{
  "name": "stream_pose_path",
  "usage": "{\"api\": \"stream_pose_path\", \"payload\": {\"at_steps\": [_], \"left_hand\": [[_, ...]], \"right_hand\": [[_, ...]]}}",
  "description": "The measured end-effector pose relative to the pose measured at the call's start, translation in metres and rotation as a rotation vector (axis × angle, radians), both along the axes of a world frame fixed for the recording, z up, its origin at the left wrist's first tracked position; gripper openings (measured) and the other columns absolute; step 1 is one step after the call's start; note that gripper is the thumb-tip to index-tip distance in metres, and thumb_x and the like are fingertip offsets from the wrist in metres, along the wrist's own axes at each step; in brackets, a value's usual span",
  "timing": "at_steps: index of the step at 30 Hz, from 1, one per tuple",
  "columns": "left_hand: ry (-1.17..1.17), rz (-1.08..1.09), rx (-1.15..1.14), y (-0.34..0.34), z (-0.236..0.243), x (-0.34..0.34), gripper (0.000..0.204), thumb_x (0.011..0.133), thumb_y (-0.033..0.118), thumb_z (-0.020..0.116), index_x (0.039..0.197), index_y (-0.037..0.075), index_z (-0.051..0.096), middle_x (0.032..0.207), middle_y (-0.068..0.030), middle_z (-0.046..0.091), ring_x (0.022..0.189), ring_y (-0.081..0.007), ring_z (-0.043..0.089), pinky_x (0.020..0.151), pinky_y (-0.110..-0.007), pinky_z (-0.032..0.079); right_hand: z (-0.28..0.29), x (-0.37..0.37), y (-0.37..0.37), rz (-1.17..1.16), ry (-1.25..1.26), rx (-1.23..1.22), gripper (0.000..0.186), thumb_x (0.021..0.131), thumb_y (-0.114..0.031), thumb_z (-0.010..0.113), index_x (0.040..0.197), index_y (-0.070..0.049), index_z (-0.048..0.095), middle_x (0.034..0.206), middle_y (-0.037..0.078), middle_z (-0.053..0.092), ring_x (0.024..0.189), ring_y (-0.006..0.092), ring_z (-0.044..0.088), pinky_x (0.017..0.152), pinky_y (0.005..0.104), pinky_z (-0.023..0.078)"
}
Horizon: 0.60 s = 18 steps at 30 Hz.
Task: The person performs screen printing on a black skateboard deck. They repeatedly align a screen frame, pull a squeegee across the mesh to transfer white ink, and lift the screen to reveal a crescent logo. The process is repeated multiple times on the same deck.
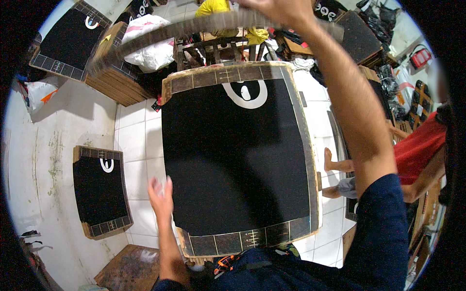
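Note:
A black cloth panel (233, 160) with a white ring print (262, 99) lies flat on a board (206, 246) with dark, line-marked end strips. My left hand (161, 196) is beside the board's left edge, open, fingers up and apart, with nothing in it. My right arm reaches far forward. At the top edge, my right hand (284, 10) is blurred and partly cut off, right at a long brownish bar (160, 42). The bar is smeared by motion and spans above the board's far end. Whether my fingers grip it cannot be made out.
Similar black panels on boards (99, 194) lean at the left wall and upper left. White plastic bags (148, 41) and stacked brown boards (114, 85) stand beyond. At right is a person in a red shirt (420, 148); yellow cloth (212, 7) shows at the far end.

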<state>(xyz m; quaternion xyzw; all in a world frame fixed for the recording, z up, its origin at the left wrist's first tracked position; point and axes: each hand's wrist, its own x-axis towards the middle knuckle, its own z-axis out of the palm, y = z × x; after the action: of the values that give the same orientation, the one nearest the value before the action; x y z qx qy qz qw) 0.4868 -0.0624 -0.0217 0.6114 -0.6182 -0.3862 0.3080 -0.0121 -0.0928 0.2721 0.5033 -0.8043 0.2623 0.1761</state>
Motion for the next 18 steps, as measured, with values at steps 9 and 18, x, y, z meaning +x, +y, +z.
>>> {"api": "stream_pose_path", "payload": {"at_steps": [9,18], "left_hand": [[1.054,0.379,0.731,-0.111,0.046,-0.154,0.102,0.087,0.072,0.054,0.162,0.010,0.025,0.163,-0.0183,0.028,0.150,-0.0343,0.030,0.123,-0.056,0.022],[-0.373,-0.364,-0.722,-0.064,-0.069,-0.147,0.080,0.083,0.050,0.080,0.141,0.004,0.050,0.142,-0.0181,0.050,0.140,-0.0375,0.042,0.118,-0.056,0.029]], "right_hand": [[-0.236,0.068,0.087,0.125,0.120,0.088,0.044,0.078,-0.051,0.080,0.091,-0.012,0.067,0.091,0.006,0.064,0.090,0.0290,0.063,0.079,0.0451,0.050],[-0.274,0.016,0.034,0.258,-0.172,0.646,0.035,0.081,-0.029,0.086,0.105,-0.013,0.068,0.096,0.009,0.072,0.100,0.0308,0.068,0.086,0.0474,0.054]]}}
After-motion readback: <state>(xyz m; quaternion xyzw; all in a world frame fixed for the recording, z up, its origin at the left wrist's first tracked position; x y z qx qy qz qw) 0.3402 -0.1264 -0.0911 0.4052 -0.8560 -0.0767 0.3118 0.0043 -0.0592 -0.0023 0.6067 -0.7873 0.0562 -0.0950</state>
